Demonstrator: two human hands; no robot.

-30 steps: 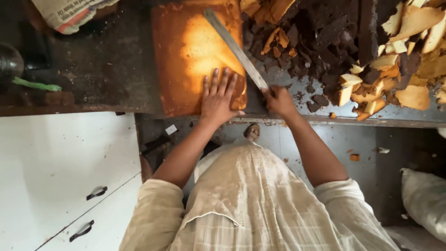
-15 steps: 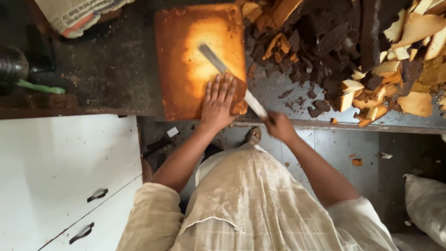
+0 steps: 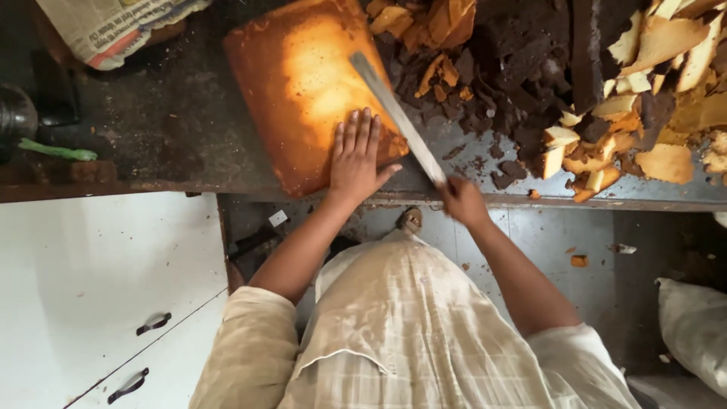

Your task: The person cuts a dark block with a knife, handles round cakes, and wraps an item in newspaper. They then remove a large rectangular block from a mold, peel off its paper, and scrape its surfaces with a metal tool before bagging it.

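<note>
You are standing at a dark, crumb-covered tabletop (image 3: 151,144), looking straight down at your own two hands. A big flat golden-brown slab of cake (image 3: 303,83) is lying right in front of you, a little to your left.

Your left hand (image 3: 356,155) is lying flat and open on the near right corner of the cake, with the fingers spread and pressing down. It is not gripping anything.

Your right hand (image 3: 462,201) is closed tight around the handle of a long, thin metal knife (image 3: 394,113), right at the near edge of the tabletop. The long blade is running away from you and slanting to the left. It is lying along the right edge of the cake, just beside your left fingers.

So the cake is sitting to the left of the blade, and your left hand is the closer one to it. On the right of the blade, a heap of dark and pale cake trimmings (image 3: 575,98) is piled up. A folded newspaper (image 3: 113,26) is lying at the far left.
</note>
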